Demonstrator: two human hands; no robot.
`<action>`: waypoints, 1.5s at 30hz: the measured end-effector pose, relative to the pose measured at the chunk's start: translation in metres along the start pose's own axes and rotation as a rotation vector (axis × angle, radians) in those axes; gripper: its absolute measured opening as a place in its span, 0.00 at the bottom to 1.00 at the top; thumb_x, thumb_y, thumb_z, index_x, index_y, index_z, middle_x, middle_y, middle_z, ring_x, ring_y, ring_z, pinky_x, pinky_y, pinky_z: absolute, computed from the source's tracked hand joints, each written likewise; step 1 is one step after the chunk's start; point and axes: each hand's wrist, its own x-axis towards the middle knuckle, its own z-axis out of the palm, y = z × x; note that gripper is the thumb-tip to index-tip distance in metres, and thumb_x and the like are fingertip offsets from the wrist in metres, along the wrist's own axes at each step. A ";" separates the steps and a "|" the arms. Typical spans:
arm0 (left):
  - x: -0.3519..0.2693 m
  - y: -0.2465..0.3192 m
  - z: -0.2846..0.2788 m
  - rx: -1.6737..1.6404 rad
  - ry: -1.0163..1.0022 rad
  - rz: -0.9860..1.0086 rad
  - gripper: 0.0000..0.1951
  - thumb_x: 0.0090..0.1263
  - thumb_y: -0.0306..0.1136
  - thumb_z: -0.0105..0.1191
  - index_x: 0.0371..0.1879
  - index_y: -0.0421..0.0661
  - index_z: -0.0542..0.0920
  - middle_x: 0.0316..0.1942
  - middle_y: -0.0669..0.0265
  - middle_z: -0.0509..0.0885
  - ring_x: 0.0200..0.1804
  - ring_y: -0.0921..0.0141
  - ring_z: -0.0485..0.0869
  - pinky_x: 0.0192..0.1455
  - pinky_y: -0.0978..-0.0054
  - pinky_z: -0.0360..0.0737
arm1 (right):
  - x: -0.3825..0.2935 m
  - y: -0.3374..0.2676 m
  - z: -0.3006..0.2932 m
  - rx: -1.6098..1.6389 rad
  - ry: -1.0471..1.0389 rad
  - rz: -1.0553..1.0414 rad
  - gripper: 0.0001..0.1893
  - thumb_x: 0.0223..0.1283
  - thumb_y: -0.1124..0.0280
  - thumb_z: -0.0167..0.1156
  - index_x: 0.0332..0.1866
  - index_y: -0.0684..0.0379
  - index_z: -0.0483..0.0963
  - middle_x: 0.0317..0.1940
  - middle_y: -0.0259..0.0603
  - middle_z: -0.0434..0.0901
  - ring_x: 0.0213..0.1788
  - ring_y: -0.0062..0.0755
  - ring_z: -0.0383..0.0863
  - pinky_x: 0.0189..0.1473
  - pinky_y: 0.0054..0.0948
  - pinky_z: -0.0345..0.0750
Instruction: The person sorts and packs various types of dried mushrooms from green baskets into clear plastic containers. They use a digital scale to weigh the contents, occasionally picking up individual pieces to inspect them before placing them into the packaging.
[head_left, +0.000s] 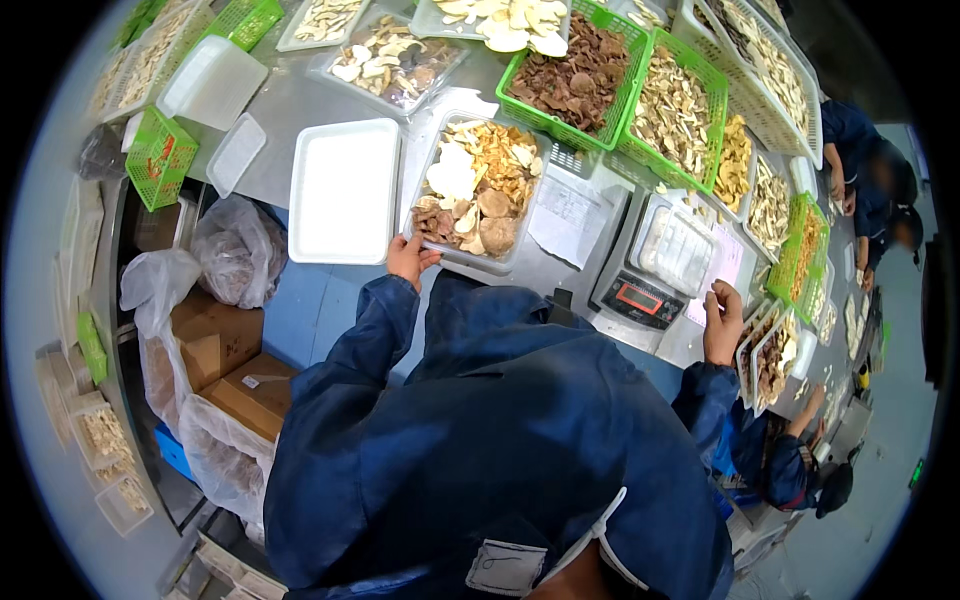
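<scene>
My left hand (410, 261) grips the near left corner of a clear plastic tray (480, 264) on the steel table. Inside the tray lie separate heaps of dried mushroom slices: white, golden, pale and reddish-brown. My right hand (722, 321) is raised beside a digital scale (640, 300), fingers loosely bent, with nothing visible in it. On the scale's platform sits a stack of translucent plastic trays (675, 249). Just right of that hand stand upright trays filled with mixed dried slices (776, 356).
Left of the tray is a white plastic tray (343, 191). Green baskets of dried slices (574, 75) line the far side. A printed sheet (568, 214) lies before the scale. Cardboard boxes (217, 337) and plastic bags (240, 255) stand low at left. Co-workers (870, 169) are at right.
</scene>
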 end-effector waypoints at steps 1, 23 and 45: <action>0.000 0.001 0.001 -0.002 -0.001 0.013 0.09 0.69 0.31 0.47 0.38 0.38 0.67 0.30 0.58 0.77 0.27 0.69 0.81 0.28 0.74 0.83 | 0.000 -0.001 -0.002 -0.004 0.002 -0.012 0.10 0.60 0.76 0.56 0.46 0.62 0.72 0.41 0.36 0.76 0.42 0.25 0.74 0.44 0.24 0.73; -0.107 0.008 0.013 -0.123 -0.057 0.189 0.06 0.69 0.31 0.47 0.38 0.40 0.73 0.29 0.63 0.79 0.24 0.73 0.79 0.28 0.78 0.82 | -0.045 0.031 -0.017 0.173 -0.060 -0.120 0.10 0.60 0.75 0.56 0.45 0.64 0.72 0.42 0.38 0.76 0.43 0.25 0.74 0.47 0.24 0.72; -0.249 -0.050 0.220 0.127 -0.860 0.038 0.13 0.71 0.31 0.44 0.51 0.42 0.70 0.46 0.61 0.80 0.41 0.70 0.81 0.45 0.72 0.81 | -0.139 0.023 -0.050 0.930 0.000 0.121 0.20 0.67 0.66 0.48 0.60 0.65 0.64 0.49 0.35 0.73 0.50 0.20 0.70 0.53 0.21 0.67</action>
